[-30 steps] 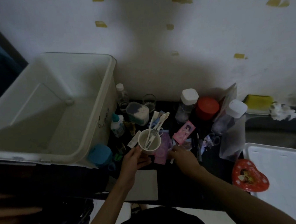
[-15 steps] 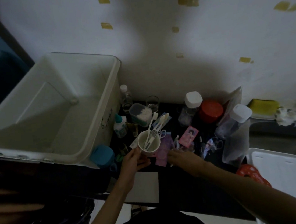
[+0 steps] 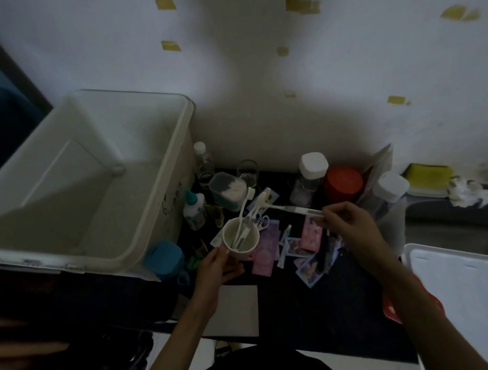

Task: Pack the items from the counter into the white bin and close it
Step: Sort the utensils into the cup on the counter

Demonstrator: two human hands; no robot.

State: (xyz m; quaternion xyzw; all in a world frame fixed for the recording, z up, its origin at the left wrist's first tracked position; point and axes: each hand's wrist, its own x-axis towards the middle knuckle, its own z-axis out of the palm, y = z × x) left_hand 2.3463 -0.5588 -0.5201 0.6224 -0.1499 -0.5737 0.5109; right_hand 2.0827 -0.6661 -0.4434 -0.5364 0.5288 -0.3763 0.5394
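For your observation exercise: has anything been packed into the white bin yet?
No, the white bin shows only its bare floor and walls.

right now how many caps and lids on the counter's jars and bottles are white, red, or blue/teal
white caps: 3
red lid: 1
blue or teal caps: 2
total: 6

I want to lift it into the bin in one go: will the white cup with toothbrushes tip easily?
Probably top-heavy: the toothbrushes lean far past the white cup rim. It looks rigid, so the left hand gripping low should manage. Keep it upright.
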